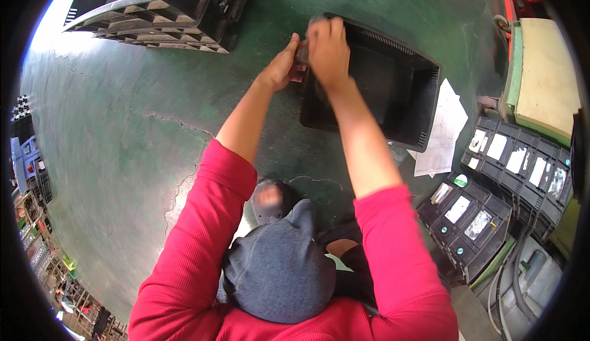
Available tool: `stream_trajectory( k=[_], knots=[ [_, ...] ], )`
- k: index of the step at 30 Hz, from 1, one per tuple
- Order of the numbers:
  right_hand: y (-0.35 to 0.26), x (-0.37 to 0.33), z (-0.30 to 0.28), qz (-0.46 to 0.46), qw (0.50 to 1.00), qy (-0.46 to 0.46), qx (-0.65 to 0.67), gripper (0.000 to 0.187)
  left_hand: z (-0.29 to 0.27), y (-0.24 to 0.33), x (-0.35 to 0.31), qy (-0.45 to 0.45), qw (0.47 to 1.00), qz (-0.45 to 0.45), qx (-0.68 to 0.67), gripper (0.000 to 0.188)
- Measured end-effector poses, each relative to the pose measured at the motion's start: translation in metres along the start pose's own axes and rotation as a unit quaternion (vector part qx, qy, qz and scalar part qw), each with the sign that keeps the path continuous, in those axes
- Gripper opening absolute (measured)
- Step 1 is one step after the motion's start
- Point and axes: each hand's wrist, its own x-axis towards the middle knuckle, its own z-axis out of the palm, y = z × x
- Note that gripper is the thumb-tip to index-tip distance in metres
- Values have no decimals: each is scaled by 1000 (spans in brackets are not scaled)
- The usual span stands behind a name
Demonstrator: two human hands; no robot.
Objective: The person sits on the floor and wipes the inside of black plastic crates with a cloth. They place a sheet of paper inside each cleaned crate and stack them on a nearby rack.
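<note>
A black plastic crate (369,134) lies on the floor ahead of me, its open side up. My left hand (283,66) is at the outside of its far left end, thumb raised and fingers curled around something blurred. Beside it, over the crate's left rim, my right hand (330,49) is closed, its knuckles up and slightly smeared by motion. Between the hands shows a small greyish, see-through piece (302,52) with a pinkish patch below it. I cannot make out what kind of thing it is.
White paper sheets (444,129) lie against the crate's right side. Stacked black crates (203,9) stand at the far left. At right are labelled black bins (519,162), a pale-topped green cabinet (547,76) and cables (507,298). Cracks run across the green floor (123,156).
</note>
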Motion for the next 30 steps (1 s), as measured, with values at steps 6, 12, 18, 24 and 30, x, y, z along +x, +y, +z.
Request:
stream_trajectory(
  k=[6,12,18,24,30],
  knots=[
    [-19,-54,-17,28,996,-59,58,12,-18,-13,13,5,999,39,-18,63],
    [-30,-73,-33,-8,991,-122,51,10,-7,-18,7,-24,998,60,-27,60],
    [30,63,-2,7,996,43,-84,16,33,-8,-9,136,966,97,197,55],
    [84,40,-21,-92,983,-44,-151,8,62,-11,-14,286,863,251,332,43],
    [211,-21,-148,55,961,1,-271,13,64,-13,-13,288,852,293,324,40]
  ],
)
